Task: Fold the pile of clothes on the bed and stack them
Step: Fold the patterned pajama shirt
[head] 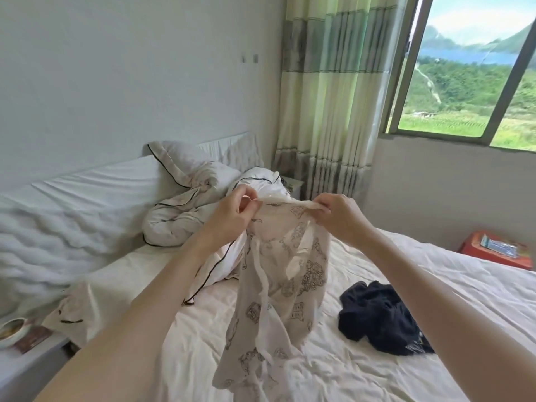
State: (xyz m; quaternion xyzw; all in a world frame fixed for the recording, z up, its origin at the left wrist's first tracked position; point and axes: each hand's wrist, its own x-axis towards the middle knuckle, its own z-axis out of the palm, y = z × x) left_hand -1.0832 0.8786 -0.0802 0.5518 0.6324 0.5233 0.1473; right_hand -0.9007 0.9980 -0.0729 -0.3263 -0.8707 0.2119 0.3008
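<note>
I hold a thin cream garment with dark line prints (278,288) up over the bed (406,372). My left hand (232,216) pinches its top edge at the left, and my right hand (336,211) pinches the same edge at the right. The cloth hangs down between them, its lower end resting crumpled on the sheet. A crumpled dark navy garment (377,317) lies on the sheet to the right, apart from both hands.
A bunched white duvet with black piping (185,216) and pillows (179,161) fill the head of the bed. A red box (499,249) sits beyond the far right bed edge. A bedside surface with a small dish (11,332) stands at the left. Curtain (330,97) and window (470,68) lie behind.
</note>
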